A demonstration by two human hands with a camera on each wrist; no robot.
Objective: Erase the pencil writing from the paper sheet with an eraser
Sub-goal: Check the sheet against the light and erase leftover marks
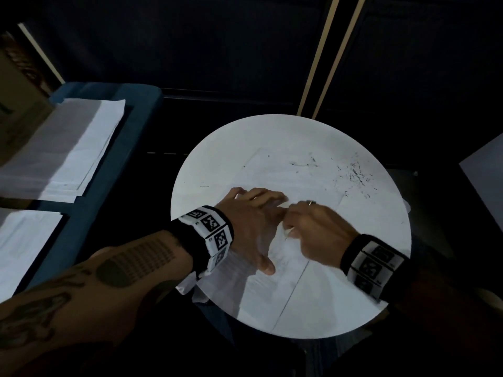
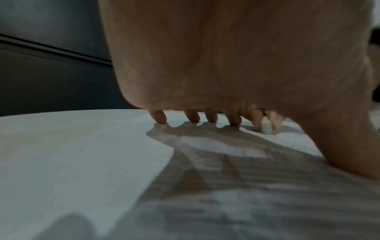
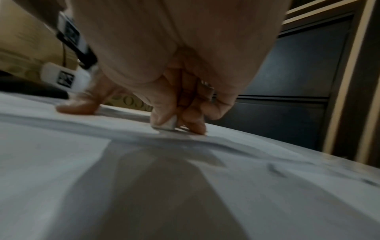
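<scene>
right hand [image 1: 315,229]: fingers pinch the eraser [image 3: 167,124], upright, tip on the paper sheet [image 1: 275,292]
left hand [image 1: 250,221]: fingers spread flat beside the eraser, pinning the sheet on the counter [image 1: 212,159]
pencil writing: faint, nearer the person than the eraser

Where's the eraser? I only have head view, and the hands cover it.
Observer: In the right wrist view, the eraser is pinched by the right hand, its lower end on the paper sheet.
Operator: What's the left hand doing underneath? I only see its back.
Observer: In the left wrist view, the left hand has its fingertips spread and planted on the paper, palm arched above it.
Operator: How close is it to the eraser?
Observer: In that same view, the eraser stands upright just past the last planted fingertip, apart from it.
</scene>
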